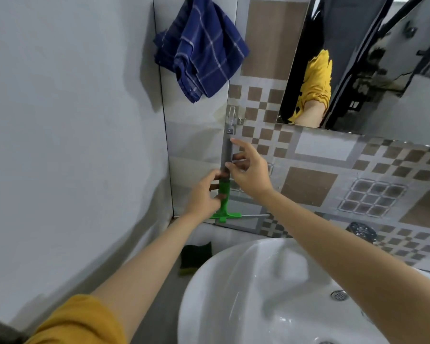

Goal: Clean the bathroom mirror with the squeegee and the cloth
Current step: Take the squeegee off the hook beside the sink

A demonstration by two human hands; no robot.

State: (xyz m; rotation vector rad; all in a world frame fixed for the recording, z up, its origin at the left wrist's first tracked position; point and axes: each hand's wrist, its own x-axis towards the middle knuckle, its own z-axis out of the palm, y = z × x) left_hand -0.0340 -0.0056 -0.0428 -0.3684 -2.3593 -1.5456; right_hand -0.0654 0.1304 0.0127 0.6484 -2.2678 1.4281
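A squeegee (224, 194) with a grey handle and a green head hangs upright from a metal hook (232, 117) on the tiled wall, blade end down. My left hand (204, 194) is closed around its green neck. My right hand (248, 170) touches the grey handle just above, fingers spread. A dark blue checked cloth (201, 48) hangs on the wall above them. The mirror (363, 63) is at the upper right and reflects a yellow sleeve and an arm.
A white washbasin (258, 294) lies below my arms, with a tap (361, 230) at its back right. A green and yellow sponge (195, 258) sits on the ledge to the basin's left. A plain grey wall closes the left side.
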